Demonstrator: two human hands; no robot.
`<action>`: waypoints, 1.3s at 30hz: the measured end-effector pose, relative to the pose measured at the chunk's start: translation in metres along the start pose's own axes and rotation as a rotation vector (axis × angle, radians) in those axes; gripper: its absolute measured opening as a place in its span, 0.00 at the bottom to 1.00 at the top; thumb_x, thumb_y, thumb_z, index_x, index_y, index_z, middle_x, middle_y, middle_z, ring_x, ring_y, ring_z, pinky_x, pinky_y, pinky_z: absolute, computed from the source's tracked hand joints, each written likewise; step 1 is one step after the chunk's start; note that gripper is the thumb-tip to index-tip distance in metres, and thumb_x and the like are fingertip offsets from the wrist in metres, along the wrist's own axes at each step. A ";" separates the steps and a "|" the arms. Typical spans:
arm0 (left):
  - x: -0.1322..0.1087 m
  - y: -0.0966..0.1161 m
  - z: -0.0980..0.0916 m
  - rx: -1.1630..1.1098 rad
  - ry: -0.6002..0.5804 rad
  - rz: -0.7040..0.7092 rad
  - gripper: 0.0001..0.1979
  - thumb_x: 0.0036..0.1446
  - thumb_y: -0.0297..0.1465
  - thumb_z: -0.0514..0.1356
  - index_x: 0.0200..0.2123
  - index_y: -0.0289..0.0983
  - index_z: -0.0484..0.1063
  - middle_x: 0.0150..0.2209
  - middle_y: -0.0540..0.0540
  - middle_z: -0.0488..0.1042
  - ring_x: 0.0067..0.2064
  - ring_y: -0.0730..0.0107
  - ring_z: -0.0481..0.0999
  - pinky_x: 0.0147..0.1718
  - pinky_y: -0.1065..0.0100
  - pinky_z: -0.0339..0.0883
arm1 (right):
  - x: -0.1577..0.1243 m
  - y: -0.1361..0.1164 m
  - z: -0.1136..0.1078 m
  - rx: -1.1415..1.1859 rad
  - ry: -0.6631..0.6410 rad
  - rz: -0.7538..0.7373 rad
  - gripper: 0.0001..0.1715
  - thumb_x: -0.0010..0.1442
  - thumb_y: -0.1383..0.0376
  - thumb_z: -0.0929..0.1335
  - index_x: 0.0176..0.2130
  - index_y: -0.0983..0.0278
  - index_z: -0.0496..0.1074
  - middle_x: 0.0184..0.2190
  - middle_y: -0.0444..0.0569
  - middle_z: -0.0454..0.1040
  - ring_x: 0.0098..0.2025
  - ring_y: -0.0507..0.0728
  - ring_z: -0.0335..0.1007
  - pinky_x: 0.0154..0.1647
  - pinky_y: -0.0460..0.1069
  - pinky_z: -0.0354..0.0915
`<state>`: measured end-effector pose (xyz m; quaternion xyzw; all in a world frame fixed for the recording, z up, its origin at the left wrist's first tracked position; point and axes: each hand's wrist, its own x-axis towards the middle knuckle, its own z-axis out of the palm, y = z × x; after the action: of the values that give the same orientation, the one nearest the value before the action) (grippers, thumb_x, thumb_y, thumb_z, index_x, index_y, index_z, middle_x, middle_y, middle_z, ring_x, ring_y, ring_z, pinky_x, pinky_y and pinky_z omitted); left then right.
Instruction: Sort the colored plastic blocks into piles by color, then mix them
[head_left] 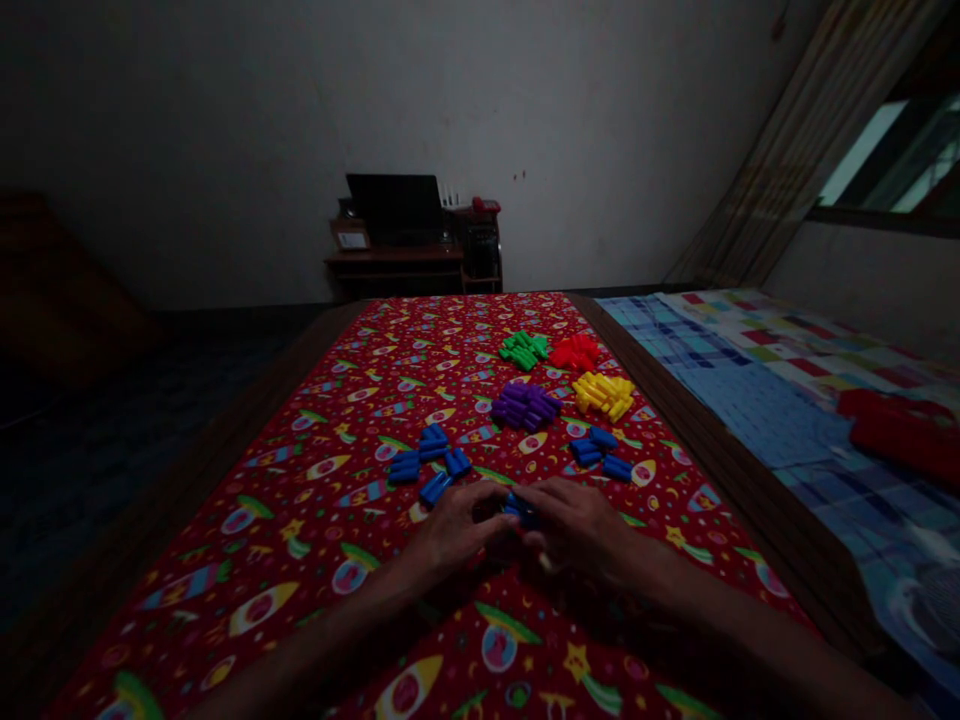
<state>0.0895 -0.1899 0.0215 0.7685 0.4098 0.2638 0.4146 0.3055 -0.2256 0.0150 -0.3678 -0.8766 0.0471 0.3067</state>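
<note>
My left hand (465, 525) and my right hand (574, 520) meet low over the red patterned cloth (330, 520). Between their fingertips they grip small blue plastic tube pieces (520, 508), partly hidden by the fingers. Just beyond my left hand lie several blue tube pieces (435, 488), most of them side by side in pairs. A smaller group of blue tube pieces (616, 467) rests past my right hand. Whether the held pieces are joined cannot be made out in the dim light.
Farther along the cloth are piles of purple pieces (525, 405), yellow pieces (604, 394), green pieces (523, 348) and red pieces (575, 352). At right is a bed with a blue checked cover (720, 400). A desk (397, 256) with a dark monitor (396, 205) stands against the wall.
</note>
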 end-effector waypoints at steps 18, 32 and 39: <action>-0.019 -0.052 -0.052 0.684 0.169 0.199 0.22 0.63 0.38 0.53 0.59 0.41 0.64 0.54 0.40 0.72 0.54 0.54 0.73 0.52 0.56 0.68 | -0.021 0.064 -0.038 -0.389 0.136 0.177 0.13 0.62 0.65 0.64 0.43 0.63 0.76 0.40 0.57 0.76 0.41 0.61 0.70 0.42 0.57 0.69; -0.010 -0.003 -0.012 -0.002 -0.022 -0.023 0.19 0.58 0.37 0.58 0.51 0.39 0.66 0.43 0.45 0.77 0.41 0.63 0.78 0.38 0.64 0.74 | 0.009 0.008 -0.002 -0.118 0.093 -0.135 0.13 0.66 0.66 0.62 0.49 0.64 0.70 0.37 0.52 0.78 0.39 0.55 0.72 0.40 0.50 0.69; 0.007 -0.030 -0.046 0.701 0.063 0.327 0.16 0.65 0.29 0.49 0.53 0.40 0.69 0.56 0.41 0.70 0.57 0.59 0.68 0.54 0.56 0.66 | -0.030 0.065 -0.036 -0.475 0.270 0.236 0.15 0.65 0.64 0.62 0.45 0.66 0.74 0.43 0.59 0.76 0.43 0.63 0.72 0.42 0.59 0.71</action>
<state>0.0465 -0.1548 0.0204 0.9102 0.3598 0.1941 0.0665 0.3828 -0.2036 0.0087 -0.5316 -0.7657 -0.1735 0.3180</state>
